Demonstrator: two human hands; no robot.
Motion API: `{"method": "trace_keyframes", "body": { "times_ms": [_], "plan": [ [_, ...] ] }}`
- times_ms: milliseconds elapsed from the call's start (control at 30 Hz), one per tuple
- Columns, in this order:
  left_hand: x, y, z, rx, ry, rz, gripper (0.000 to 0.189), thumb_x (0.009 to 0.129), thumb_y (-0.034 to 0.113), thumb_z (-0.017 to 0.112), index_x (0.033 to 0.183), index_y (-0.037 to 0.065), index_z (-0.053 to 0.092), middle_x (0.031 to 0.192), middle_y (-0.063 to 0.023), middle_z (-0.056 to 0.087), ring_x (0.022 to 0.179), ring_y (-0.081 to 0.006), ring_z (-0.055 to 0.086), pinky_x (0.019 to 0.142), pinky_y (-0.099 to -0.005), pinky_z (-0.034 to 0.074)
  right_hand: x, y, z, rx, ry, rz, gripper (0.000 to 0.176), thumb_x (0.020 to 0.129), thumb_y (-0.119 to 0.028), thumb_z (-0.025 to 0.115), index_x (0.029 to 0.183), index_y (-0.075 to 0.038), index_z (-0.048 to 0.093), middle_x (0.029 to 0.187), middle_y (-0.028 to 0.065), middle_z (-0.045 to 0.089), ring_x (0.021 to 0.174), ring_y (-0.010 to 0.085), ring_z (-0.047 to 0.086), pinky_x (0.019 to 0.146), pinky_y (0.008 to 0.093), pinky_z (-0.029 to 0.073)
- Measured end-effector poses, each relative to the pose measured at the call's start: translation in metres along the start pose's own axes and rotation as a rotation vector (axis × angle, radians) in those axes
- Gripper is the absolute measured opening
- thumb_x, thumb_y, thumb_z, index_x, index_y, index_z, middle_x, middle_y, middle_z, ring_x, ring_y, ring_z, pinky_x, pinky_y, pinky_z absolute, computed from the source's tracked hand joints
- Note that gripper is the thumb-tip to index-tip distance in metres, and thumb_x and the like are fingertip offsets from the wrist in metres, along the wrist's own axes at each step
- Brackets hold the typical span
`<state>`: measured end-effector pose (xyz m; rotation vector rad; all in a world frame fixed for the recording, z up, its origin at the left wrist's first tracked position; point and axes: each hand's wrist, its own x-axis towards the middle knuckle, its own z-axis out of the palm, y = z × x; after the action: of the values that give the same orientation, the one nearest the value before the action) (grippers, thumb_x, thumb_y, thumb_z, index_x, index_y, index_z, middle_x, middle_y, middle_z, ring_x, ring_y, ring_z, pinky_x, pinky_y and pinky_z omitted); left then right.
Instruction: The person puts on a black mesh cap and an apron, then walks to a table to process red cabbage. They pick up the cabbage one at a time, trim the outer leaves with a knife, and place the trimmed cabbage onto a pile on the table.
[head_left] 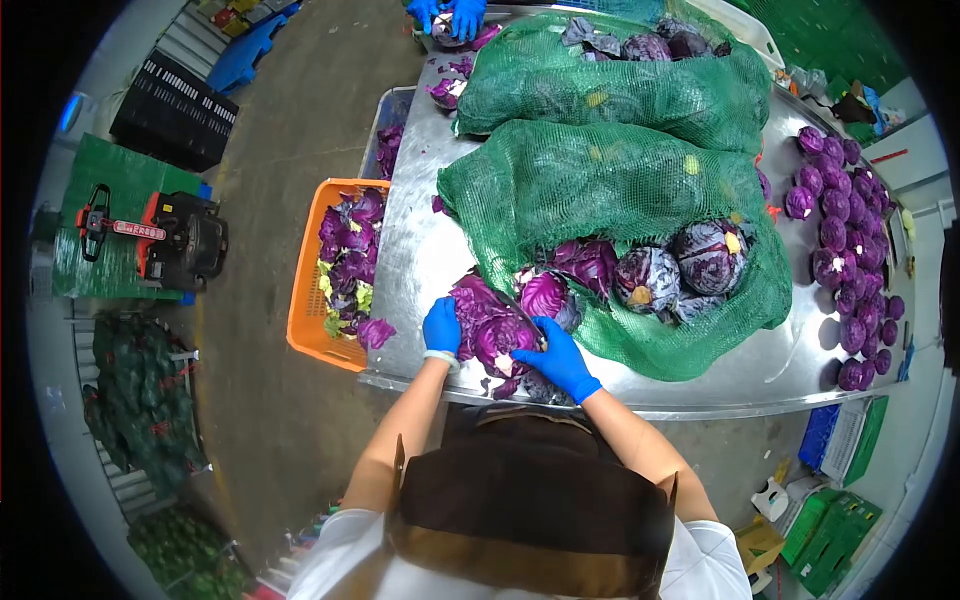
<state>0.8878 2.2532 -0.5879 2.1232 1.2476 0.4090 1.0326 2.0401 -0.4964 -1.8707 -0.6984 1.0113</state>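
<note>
A red cabbage (503,342) with its pale cut stem showing lies at the near edge of the steel table. My right hand (560,358) grips it from the right, thumb across the front. Blue-gloved too, my left hand (442,328) is closed at the edge of a loose purple cabbage leaf (474,303) on the cabbage's left; its fingertips are partly hidden. Just behind sits another red cabbage (545,298). Loose leaf scraps lie under and beside my hands. An open green mesh sack (640,345) with several darker cabbages spreads to the right.
An orange crate (305,290) of leaves stands left of the steel table (410,245). Another mesh sack (610,95) lies farther back. Several peeled cabbages (835,232) line the right side. A co-worker's gloved hands (450,15) handle a cabbage at the far end.
</note>
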Motion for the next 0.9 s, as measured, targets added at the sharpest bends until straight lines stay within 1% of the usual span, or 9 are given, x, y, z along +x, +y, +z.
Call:
{"method": "trace_keyframes", "body": {
  "times_ms": [100,200,267,333,367,500,667,767,900],
  "plan": [
    [-0.002,-0.017,0.014,-0.180,0.042,0.044,0.025,0.100,0.025,0.055,0.099,0.001,0.062,0.086,-0.0215,0.067,0.080,-0.0383,0.065,0.073,-0.0437,0.050,-0.007,0.002,-0.001,-0.024,0.022,-0.018,0.079,0.074,-0.040,0.085,0.134,-0.004,0.049,0.127,0.0194,0.062,0.117,0.0335,0.061,0.099,0.0407,0.047],
    [-0.032,0.016,-0.022,-0.514,0.065,-0.315,0.030,0.095,0.029,0.067,0.107,0.002,0.062,0.086,-0.0105,0.065,0.077,-0.0253,0.062,0.075,-0.0380,0.050,-0.016,0.013,-0.002,0.005,0.036,-0.074,0.080,0.071,-0.041,0.087,0.133,-0.006,0.050,0.124,0.0180,0.064,0.114,0.0333,0.063,0.096,0.0413,0.049],
    [-0.066,0.021,-0.031,-0.608,0.043,-0.269,0.032,0.091,0.025,0.074,0.111,0.004,0.061,0.090,-0.0003,0.058,0.076,-0.0075,0.048,0.074,-0.0261,0.045,-0.018,0.009,-0.001,0.033,0.018,0.000,0.073,0.071,-0.039,0.088,0.126,-0.006,0.053,0.119,0.0153,0.065,0.108,0.0304,0.064,0.093,0.0394,0.050],
    [-0.095,0.049,-0.040,-0.370,-0.266,-0.259,0.049,0.086,0.030,0.079,0.120,0.002,0.057,0.102,-0.0063,0.059,0.088,-0.0134,0.054,0.082,-0.0297,0.047,-0.014,0.013,0.003,0.080,0.026,0.044,0.069,0.072,-0.038,0.088,0.122,-0.005,0.054,0.115,0.0138,0.066,0.104,0.0286,0.065,0.090,0.0380,0.050],
    [-0.102,0.065,-0.044,-0.245,-0.277,-0.128,0.079,0.079,0.044,0.081,0.135,-0.002,0.049,0.121,-0.0180,0.054,0.112,-0.0292,0.056,0.097,-0.0386,0.047,-0.012,0.010,0.004,0.109,0.023,0.035,0.060,0.075,-0.040,0.085,0.114,-0.004,0.058,0.105,0.0133,0.067,0.094,0.0264,0.066,0.084,0.0368,0.051],
    [-0.080,0.084,-0.041,-0.165,-0.474,-0.004,0.100,0.072,0.047,0.084,0.145,-0.003,0.039,0.132,-0.0256,0.050,0.122,-0.0383,0.053,0.103,-0.0433,0.045,0.004,-0.003,-0.001,-0.082,0.052,0.033,0.057,0.077,-0.055,0.077,0.100,-0.003,0.065,0.086,0.0153,0.066,0.080,0.0302,0.067,0.073,0.0401,0.052],
    [-0.088,0.072,-0.022,-0.265,-0.477,0.059,0.106,0.073,0.031,0.087,0.152,-0.001,0.024,0.140,-0.0248,0.045,0.129,-0.0355,0.050,0.106,-0.0429,0.043,0.017,-0.016,0.005,-0.310,0.065,-0.130,0.074,0.076,-0.062,0.075,0.118,-0.003,0.063,0.100,0.0204,0.069,0.092,0.0366,0.068,0.084,0.0438,0.052],
    [-0.087,0.091,-0.036,-0.250,-0.511,0.013,0.112,0.071,0.034,0.086,0.153,-0.004,0.020,0.147,-0.0288,0.038,0.138,-0.0381,0.040,0.113,-0.0438,0.036,0.023,-0.009,0.011,-0.307,-0.017,-0.081,0.066,0.077,-0.056,0.076,0.113,-0.002,0.067,0.102,0.0233,0.069,0.091,0.0363,0.068,0.085,0.0443,0.051],
    [-0.086,0.069,-0.017,-0.190,-0.418,0.108,0.113,0.068,0.043,0.085,0.153,-0.001,0.024,0.144,-0.0312,0.041,0.127,-0.0441,0.051,0.103,-0.0453,0.045,0.051,0.016,0.003,-0.271,-0.011,0.020,0.051,0.079,-0.045,0.075,0.110,-0.006,0.069,0.101,0.0233,0.069,0.092,0.0389,0.068,0.082,0.0461,0.052]
  ]
}}
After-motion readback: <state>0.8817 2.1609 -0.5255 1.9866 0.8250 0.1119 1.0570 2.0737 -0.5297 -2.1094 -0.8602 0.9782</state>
